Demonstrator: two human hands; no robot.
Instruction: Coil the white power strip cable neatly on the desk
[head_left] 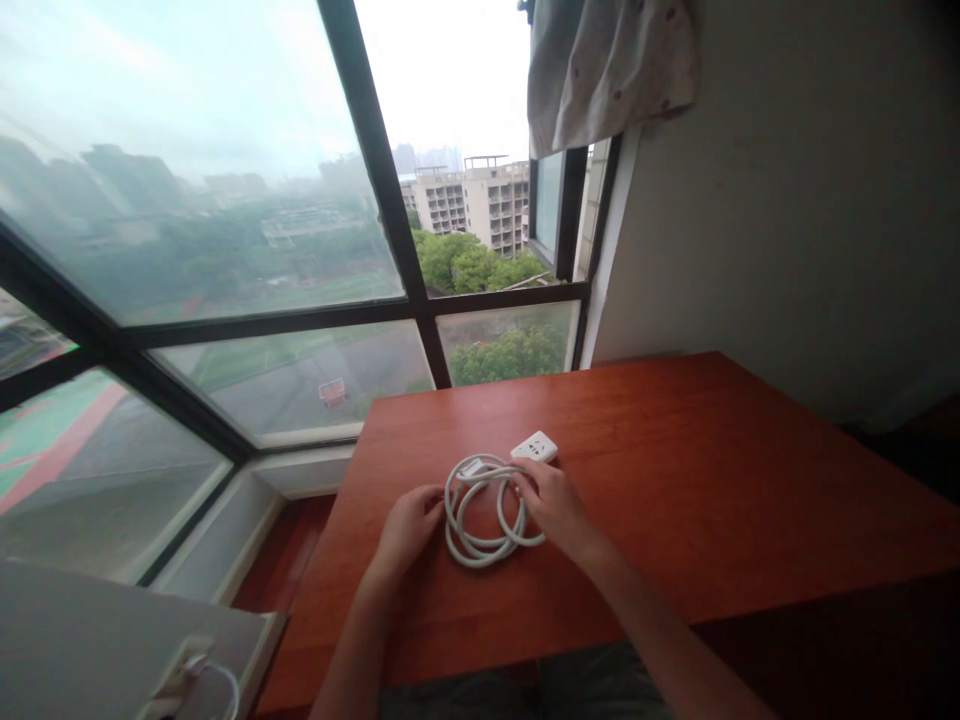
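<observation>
Coiled white round cable (480, 562) on flat red-brown wooden tbl (660, 460), btwn bare L hand (409, 520) & bare R hand (553, 500). White rectangular plastic socket block (535, 447) on tbl, just bhd R hand. Dark-framed glass window (390, 190) bhd tbl & to L; plain grey wall (772, 200) to R.

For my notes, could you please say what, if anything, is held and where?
The right hand seems to hold the cable coil by its upper right; left hand, unclear.

At one o'clock the curtain (607, 85) is cut off; the cable (484, 562) is partly covered by the right hand (556, 505).
</observation>
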